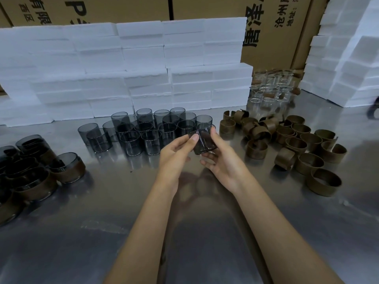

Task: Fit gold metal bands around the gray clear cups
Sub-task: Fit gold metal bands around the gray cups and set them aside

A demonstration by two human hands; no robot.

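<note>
White foam blocks [127,64] and printed cardboard cartons [274,27] wall in a reflective steel tabletop [205,232]. In the head view, a cluster of bare gray cups [147,130] stands at twelve o'clock from the hands, a loose heap of gold bands [291,144] lies at two o'clock, and banded cups [67,167] are gathered at nine o'clock. Just above the tabletop's middle, one gray cup [204,141] sits tilted in the right hand [220,160], whose fingers curl around it, while the left hand [176,152] pinches its near rim with thumb and fingertips. It seems to carry no band yet, though the dark glass makes that uncertain. To do this step well, I would hold the cup steady by its base, bring a split band from the heap, spread it slightly and slide it squarely on, avoiding a crooked seat or scratches.
</note>
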